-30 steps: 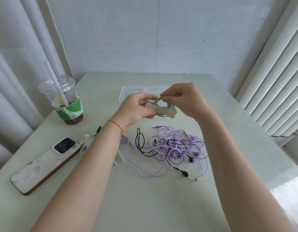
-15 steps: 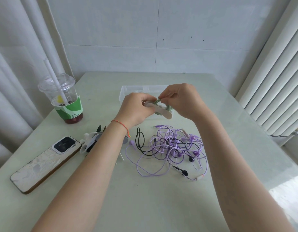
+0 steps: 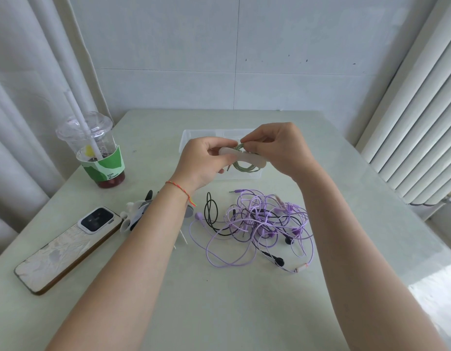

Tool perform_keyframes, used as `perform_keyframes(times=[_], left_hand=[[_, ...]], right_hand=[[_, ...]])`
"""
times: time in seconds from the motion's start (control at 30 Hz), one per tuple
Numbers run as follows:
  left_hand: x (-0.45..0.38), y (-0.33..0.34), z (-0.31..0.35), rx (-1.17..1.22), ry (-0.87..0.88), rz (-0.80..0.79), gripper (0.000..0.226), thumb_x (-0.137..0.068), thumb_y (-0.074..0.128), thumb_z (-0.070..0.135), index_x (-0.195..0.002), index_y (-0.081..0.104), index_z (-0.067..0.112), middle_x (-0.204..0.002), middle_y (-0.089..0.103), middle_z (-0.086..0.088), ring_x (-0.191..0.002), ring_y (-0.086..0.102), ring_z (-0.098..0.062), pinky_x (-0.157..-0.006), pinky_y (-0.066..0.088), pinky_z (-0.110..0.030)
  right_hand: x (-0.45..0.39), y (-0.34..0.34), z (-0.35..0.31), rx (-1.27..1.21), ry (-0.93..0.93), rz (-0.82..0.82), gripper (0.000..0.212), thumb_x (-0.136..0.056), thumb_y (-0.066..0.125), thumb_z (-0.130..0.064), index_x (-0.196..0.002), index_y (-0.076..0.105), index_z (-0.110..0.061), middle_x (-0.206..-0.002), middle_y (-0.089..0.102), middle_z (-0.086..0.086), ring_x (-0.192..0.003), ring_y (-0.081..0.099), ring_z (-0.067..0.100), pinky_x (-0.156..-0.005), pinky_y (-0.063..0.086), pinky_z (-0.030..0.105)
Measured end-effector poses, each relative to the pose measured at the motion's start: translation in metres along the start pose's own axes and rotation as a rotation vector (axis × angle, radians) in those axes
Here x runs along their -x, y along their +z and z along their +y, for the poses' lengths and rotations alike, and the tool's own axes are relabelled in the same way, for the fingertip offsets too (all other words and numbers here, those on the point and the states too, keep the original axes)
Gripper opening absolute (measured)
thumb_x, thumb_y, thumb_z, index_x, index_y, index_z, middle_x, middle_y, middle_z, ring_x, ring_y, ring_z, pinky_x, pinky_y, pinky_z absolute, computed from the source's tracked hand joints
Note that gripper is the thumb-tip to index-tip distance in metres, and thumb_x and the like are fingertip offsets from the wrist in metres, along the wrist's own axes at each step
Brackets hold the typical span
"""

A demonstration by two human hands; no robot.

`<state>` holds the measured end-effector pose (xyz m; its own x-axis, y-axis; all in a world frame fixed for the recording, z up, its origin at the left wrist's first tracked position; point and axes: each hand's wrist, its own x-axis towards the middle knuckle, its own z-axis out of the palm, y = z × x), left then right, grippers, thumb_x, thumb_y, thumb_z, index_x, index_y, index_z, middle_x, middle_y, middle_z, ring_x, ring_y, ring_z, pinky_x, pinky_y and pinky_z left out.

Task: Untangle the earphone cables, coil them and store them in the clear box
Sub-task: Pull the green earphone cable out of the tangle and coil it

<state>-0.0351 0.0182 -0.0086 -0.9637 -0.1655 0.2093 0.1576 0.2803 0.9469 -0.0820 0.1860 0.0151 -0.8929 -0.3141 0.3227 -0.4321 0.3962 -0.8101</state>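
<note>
A coiled green earphone cable (image 3: 244, 168) is held in the air above the clear box (image 3: 186, 138). A pale bone-shaped cable tie (image 3: 242, 157) lies across the coil. My left hand (image 3: 204, 160) pinches the tie's left end. My right hand (image 3: 277, 150) pinches the coil's top and covers the tie's right end. On the table below lies a tangle of purple and black earphone cables (image 3: 259, 224), with a black earbud (image 3: 280, 261) at its near edge. Both hands hide most of the box.
A plastic drink cup (image 3: 97, 153) with a straw stands at the left. A phone (image 3: 65, 249) lies face down at the near left. Small white and black items (image 3: 135, 216) sit beside my left forearm. Window blinds (image 3: 421, 122) hang at the right.
Both hands have turned the green coil and the tie slightly; the tie now lies more level across the coil. The tangle on the table has not moved.
</note>
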Motion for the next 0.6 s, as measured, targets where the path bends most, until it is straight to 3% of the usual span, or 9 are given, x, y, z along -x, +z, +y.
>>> perform_keyframes(times=[0.1,0.23,0.4,0.6], left_hand=[[-0.001,0.000,-0.002,0.028,-0.010,0.035,0.024,-0.079,0.074,0.001,-0.097,0.071,0.017,-0.083,0.070,0.000,-0.064,0.066,-0.014,-0.067,0.058,-0.027],[-0.005,-0.002,-0.008,0.169,-0.034,0.110,0.023,-0.079,0.075,0.000,-0.096,0.072,0.015,-0.087,0.068,-0.009,-0.068,0.069,-0.018,-0.076,0.060,-0.033],[-0.008,-0.003,-0.011,0.463,-0.097,0.171,0.022,-0.084,0.066,-0.008,-0.105,0.067,0.000,-0.085,0.064,-0.011,-0.071,0.065,-0.015,-0.073,0.059,-0.028],[-0.011,-0.004,-0.014,0.659,-0.120,0.164,0.015,-0.087,0.064,-0.004,-0.099,0.068,0.002,-0.087,0.072,-0.007,-0.077,0.068,-0.015,-0.069,0.057,-0.025]], right_hand=[[0.000,0.001,0.000,-0.001,0.017,0.004,0.009,-0.081,0.073,-0.008,-0.088,0.076,-0.012,-0.075,0.072,0.002,-0.064,0.062,0.008,-0.064,0.051,0.021],[-0.001,-0.003,-0.002,-0.022,0.012,0.058,0.011,-0.082,0.072,-0.009,-0.091,0.074,-0.015,-0.075,0.069,-0.007,-0.065,0.060,0.006,-0.060,0.046,0.013],[-0.002,-0.005,-0.003,-0.116,0.017,0.139,0.015,-0.084,0.065,-0.002,-0.088,0.072,-0.015,-0.077,0.072,0.003,-0.069,0.068,0.017,-0.076,0.057,0.031],[-0.002,0.000,-0.002,-0.242,0.056,0.118,0.018,-0.086,0.062,0.002,-0.086,0.071,-0.014,-0.076,0.072,0.007,-0.068,0.068,0.019,-0.076,0.060,0.033]])
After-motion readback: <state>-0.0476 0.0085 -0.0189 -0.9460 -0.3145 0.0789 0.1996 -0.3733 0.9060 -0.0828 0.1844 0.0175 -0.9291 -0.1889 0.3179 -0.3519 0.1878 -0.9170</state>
